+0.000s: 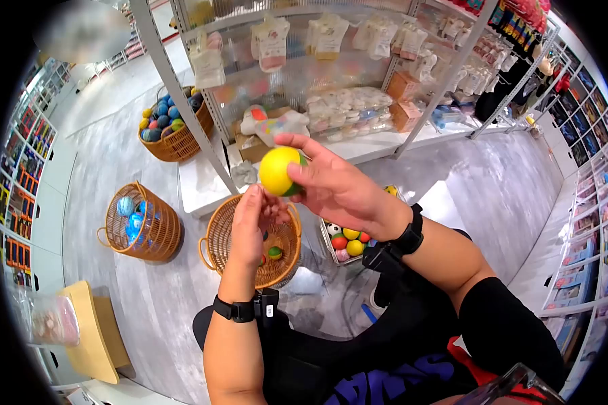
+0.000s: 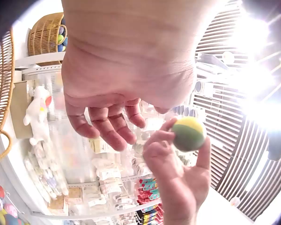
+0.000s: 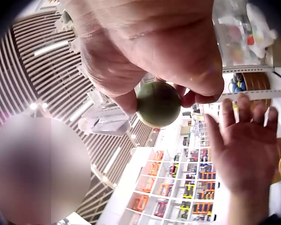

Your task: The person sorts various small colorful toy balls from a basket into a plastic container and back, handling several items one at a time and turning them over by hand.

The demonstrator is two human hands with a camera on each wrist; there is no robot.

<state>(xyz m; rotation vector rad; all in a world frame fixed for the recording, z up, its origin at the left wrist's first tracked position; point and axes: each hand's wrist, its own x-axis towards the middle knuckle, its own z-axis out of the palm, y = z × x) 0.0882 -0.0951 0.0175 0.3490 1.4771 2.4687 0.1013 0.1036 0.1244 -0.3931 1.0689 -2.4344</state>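
My right hand (image 1: pixel 341 192) pinches a yellow and green ball (image 1: pixel 275 171) between thumb and fingers, raised in front of me. The right wrist view shows the green side of the ball (image 3: pixel 158 104) under that hand. My left hand (image 1: pixel 250 226) is just below and left of it; in the right wrist view this hand (image 3: pixel 246 145) is apart from the ball, palm showing and fingers loosely spread. Beneath the left hand stands a round wicker basket (image 1: pixel 216 233) with a few small balls inside, among them a green and yellow one (image 1: pixel 275 253).
A white crate (image 1: pixel 342 260) of mixed balls stands right of the basket. To the left is a wicker basket (image 1: pixel 157 244) with blue balls; another full basket (image 1: pixel 175 145) sits farther back. A shelf unit (image 1: pixel 203 182) with hanging packets rises ahead, and a wooden stool-like piece (image 1: pixel 91 331) stands lower left.
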